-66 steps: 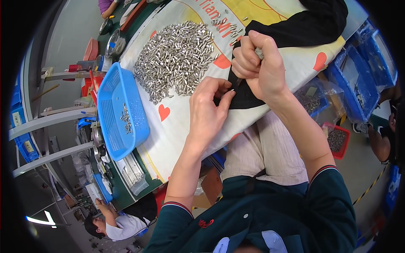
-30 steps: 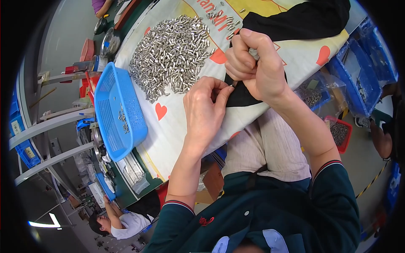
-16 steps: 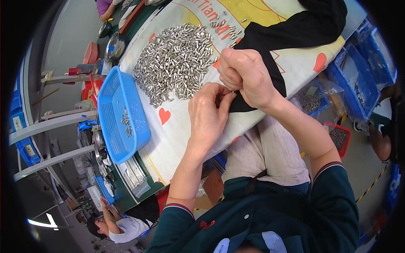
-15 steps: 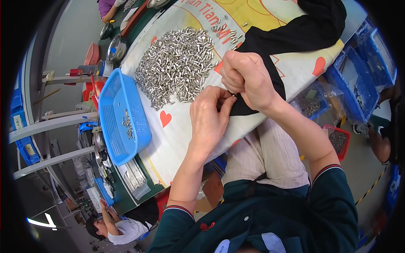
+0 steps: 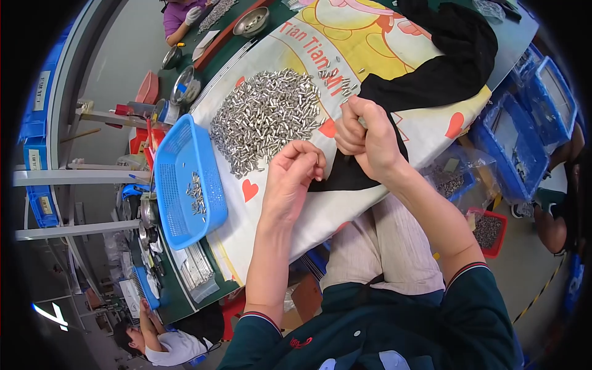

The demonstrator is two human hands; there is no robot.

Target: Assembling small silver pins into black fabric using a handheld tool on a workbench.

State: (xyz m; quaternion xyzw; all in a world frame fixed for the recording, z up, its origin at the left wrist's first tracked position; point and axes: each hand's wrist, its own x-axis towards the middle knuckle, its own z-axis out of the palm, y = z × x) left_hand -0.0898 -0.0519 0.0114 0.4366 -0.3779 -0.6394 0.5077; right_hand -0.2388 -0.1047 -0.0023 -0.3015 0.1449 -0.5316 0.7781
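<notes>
My left hand (image 5: 291, 179) is over the cloth-covered table with its thumb and fingers curled together; whatever is in them is too small to make out. To its right, my right hand (image 5: 370, 134) is closed in a fist above a black cloth (image 5: 425, 89), and its contents are hidden. A gap separates the two hands. Beyond my left hand lies a large heap of small, shiny metal pieces (image 5: 265, 117). Several loose metal pieces (image 5: 333, 77) are scattered beside the heap, farther from me.
A blue plastic basket (image 5: 221, 206) with some metal pieces stands at the table's left side. Blue bins (image 5: 515, 163) and a red bin (image 5: 501, 248) are on the right. One person (image 5: 179, 345) sits lower left; another person's gloved hand (image 5: 193, 15) shows at the top.
My hands have come apart; earlier their fingers met over the black cloth, and now the left hand has drawn off to the left. The whole view has shifted slightly.
</notes>
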